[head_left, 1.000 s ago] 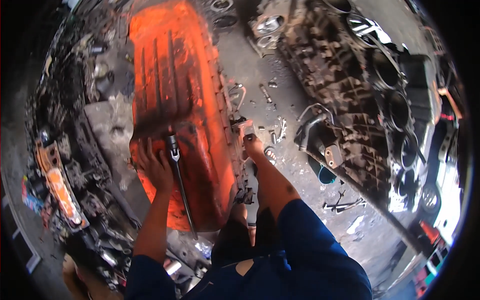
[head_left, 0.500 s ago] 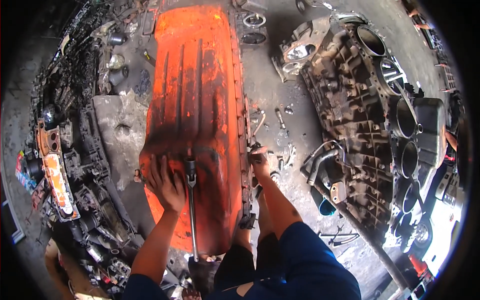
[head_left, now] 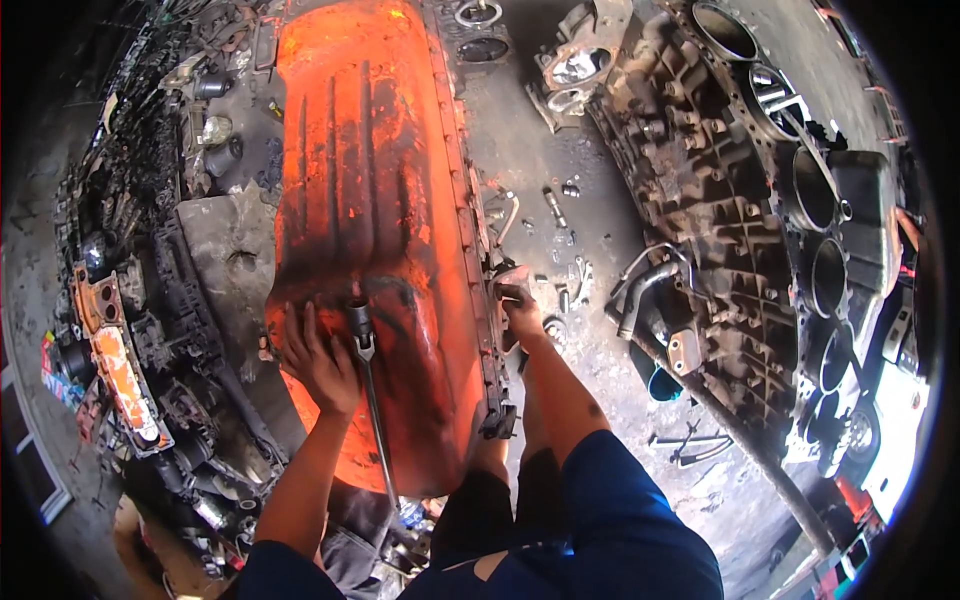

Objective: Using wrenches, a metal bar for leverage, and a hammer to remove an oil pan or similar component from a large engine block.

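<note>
A long orange ribbed oil pan (head_left: 370, 200) lies in front of me on an engine. A long socket wrench (head_left: 368, 380) rests on the pan's near end, its socket head at the top. My left hand (head_left: 318, 360) lies flat on the pan, fingers spread, just left of the wrench and touching its shaft. My right hand (head_left: 520, 310) is at the pan's right flange, fingers closed around a small part I cannot make out.
A large bare engine block (head_left: 760, 230) with open cylinder bores lies on the right. Loose bolts and a bent pipe (head_left: 645, 290) litter the concrete floor between. Greasy engine parts and an orange casting (head_left: 115, 365) are piled at the left. My knees are below.
The view has shifted, so the pan now sits higher and more central. My left hand stays spread beside the wrench; my right hand stays at the right flange.
</note>
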Tool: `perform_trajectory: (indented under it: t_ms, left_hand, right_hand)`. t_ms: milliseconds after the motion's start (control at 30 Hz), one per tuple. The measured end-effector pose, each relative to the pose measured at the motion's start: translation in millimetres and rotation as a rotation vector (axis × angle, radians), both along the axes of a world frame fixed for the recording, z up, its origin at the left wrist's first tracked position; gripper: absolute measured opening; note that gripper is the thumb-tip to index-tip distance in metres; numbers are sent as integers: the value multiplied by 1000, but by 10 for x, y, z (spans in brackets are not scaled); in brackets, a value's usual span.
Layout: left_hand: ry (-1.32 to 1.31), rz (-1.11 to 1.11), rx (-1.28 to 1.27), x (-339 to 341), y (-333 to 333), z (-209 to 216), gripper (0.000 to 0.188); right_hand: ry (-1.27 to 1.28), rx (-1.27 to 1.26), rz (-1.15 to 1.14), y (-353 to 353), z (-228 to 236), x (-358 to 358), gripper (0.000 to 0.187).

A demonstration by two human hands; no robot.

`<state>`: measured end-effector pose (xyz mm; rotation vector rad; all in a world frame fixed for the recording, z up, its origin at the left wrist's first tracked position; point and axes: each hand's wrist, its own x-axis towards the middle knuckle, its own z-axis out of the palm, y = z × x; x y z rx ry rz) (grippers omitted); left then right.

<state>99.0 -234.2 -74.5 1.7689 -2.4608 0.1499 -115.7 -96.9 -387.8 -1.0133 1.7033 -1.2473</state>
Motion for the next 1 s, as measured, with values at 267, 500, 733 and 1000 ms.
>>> perform_trajectory:
  t_ms: [267, 500, 733, 1000]
  left_hand:
    - [2, 7, 13, -47, 24, -77, 50]
    - [-21, 6, 0, -83, 17, -115, 48]
    - [-59, -16, -27, -9, 0, -153, 48]
    - [-34, -64, -39, -54, -16, -180, 50]
  right_hand:
    - [143, 421, 71, -102, 309, -48, 37]
    - [-19, -115, -180, -44, 265, -182, 26]
    - [19, 701, -69, -249, 271, -145, 36]
    - [-190, 482, -262, 0, 101, -129, 32]
